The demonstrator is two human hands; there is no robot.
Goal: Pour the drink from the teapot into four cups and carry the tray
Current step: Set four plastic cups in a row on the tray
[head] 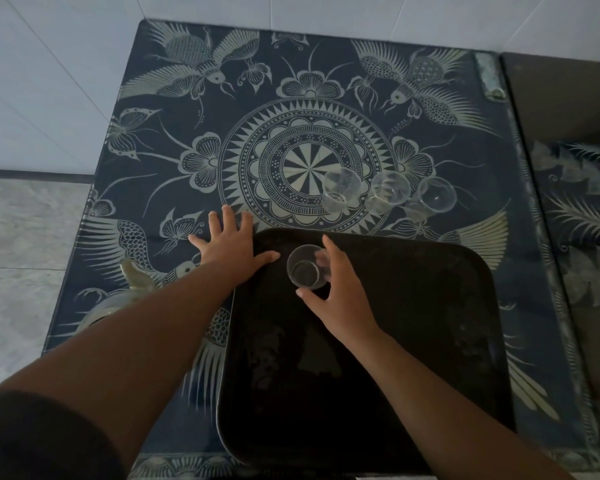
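A black tray [413, 341] lies on the near part of a patterned table. One clear glass cup [305, 271] stands upright in the tray's far left corner, and my right hand [336, 299] holds it with thumb and fingers curled round its side. My left hand [232, 242] lies flat with fingers spread on the table, its thumb on the tray's far left rim. Three more clear cups [340, 194] [388, 195] [435, 199] stand in a row on the table beyond the tray. A pale teapot [132, 289] sits at the left, mostly hidden by my left forearm.
The table [174, 140] carries a dark blue cloth with a mandala, birds and flowers under glass. White tiled floor lies to the left and beyond. A second dark table [568, 98] adjoins on the right.
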